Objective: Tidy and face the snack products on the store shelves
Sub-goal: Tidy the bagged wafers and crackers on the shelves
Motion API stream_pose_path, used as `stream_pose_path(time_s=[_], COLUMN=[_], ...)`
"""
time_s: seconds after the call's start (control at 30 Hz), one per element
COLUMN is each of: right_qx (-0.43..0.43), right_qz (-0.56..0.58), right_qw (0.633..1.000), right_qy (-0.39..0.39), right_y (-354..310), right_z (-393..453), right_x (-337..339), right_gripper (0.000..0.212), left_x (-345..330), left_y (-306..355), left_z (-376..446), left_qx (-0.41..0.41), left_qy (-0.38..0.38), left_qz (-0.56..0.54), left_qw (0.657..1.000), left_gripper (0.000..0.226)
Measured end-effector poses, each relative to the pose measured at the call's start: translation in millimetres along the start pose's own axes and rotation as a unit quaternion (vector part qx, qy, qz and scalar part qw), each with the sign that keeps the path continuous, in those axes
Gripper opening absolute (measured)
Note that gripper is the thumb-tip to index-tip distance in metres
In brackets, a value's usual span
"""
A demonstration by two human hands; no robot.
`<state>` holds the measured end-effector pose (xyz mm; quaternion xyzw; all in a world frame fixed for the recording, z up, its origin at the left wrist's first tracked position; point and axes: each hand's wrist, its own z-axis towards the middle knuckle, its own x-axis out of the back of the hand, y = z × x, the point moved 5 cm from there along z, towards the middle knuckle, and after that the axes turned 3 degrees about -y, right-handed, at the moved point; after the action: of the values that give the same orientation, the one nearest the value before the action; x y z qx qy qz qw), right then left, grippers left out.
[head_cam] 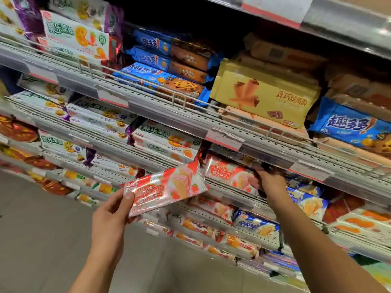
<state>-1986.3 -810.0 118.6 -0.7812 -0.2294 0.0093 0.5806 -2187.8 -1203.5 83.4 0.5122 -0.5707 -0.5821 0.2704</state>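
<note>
Left hand (110, 216) pinches a strawberry wafer pack (167, 190) off the shelf while right hand (268, 180) grips the shelved wafer pack (228, 173) near the shelf's front edge (243, 197), likely making room to reinsert it

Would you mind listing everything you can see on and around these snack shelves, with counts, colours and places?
held wafer pack: one, pink and red, in front of the shelves at lower centre
shelved wafer pack: one, pink and red, on the shelf right of the held one
gold cone-snack pack: one, gold, upper shelf, centre right
blue cookie packs: several, blue and brown, upper shelf centre; one more at far right
white-green biscuit packs: many, white with green lettering, left shelves
blue wafer packs: a few, blue and yellow, lower right shelves
price tags: several, white with red edge, on shelf rails
floor: grey, lower left
left hand: grips the held wafer pack
right hand: grips the shelved wafer pack
</note>
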Motion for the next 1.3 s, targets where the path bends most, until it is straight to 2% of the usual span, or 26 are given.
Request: stream_pose_path(time_s=[0.07, 0.17, 0.33, 0.43, 0.53, 0.67, 0.73, 0.83, 0.93, 1.0, 1.1, 1.2, 1.3], right_qx=[-0.023, -0.052, -0.08, -0.084, -0.042, 0.051, 0.046, 0.031, 0.014, -0.001, 0.033, 0.021, 0.01], right_qz=[0.051, 0.032, 0.041, 0.072, 0.091, 0.169, 0.206, 0.201, 0.207, 0.261, 0.253, 0.319, 0.342], right_qw=[0.998, 0.998, 0.996, 0.994, 0.995, 0.983, 0.976, 0.976, 0.973, 0.957, 0.955, 0.933, 0.924], right_qy=[0.001, 0.01, 0.008, 0.017, 0.028, 0.054, 0.057, 0.074, 0.097, 0.128, 0.151, 0.165, 0.172], right_y=[-4.5, -5.1, -3.4, -2.5, -9.7, -9.1, 10.5, 48.9, 74.8, 85.5, 85.2, 95.7, 101.1], right_z=[8.9, 18.4, 25.3, 15.5, -2.7, -44.0, -62.4, -83.2, -96.3, -103.4, -108.1, -109.2, -114.8], right_x=[-11.7, -16.6, -12.0, -5.0, 7.5, 42.0, 65.3, 106.5, 141.9, 160.8, 184.5, 207.9, 225.0], right_gripper=[0.017, 0.014, 0.026, 0.024, 0.025, 0.012, 0.014, 0.003, 0.01, 0.015, 0.012, 0.015, 0.018], left_x=[3.4, 3.9, -16.8, -29.3, -37.2, -52.6, -61.1, -79.1, -108.3, -136.1, -182.6, -227.1, -256.7], left_y=[5.0, 8.0, 11.3, 11.0, 7.8, 4.9, 3.4, 5.4, 16.0, 24.0, 26.9, 24.5, 13.9], left_z=[9.1, 22.4, 29.6, 29.3, 28.8, 21.8, 18.0, 14.1, 7.7, 2.1, 3.1, 12.4, 37.6], left_qx=[-0.007, -0.008, -0.014, -0.018, -0.019, -0.036, -0.038, -0.051, -0.099, -0.148, -0.19, -0.19, -0.139], left_qy=[0.0, -0.004, -0.028, -0.047, -0.053, -0.009, 0.004, -0.013, -0.017, -0.014, -0.041, -0.075, -0.069], left_qz=[0.003, 0.009, 0.016, 0.031, 0.045, 0.056, 0.063, 0.1, 0.201, 0.272, 0.326, 0.359, 0.373], left_qw=[1.0, 1.0, 0.999, 0.998, 0.997, 0.998, 0.997, 0.994, 0.974, 0.951, 0.925, 0.911, 0.915], left_gripper=[0.025, 0.027, 0.019, 0.018, 0.019, 0.023, 0.022, 0.019, 0.025, 0.031, 0.036, 0.027, 0.028])
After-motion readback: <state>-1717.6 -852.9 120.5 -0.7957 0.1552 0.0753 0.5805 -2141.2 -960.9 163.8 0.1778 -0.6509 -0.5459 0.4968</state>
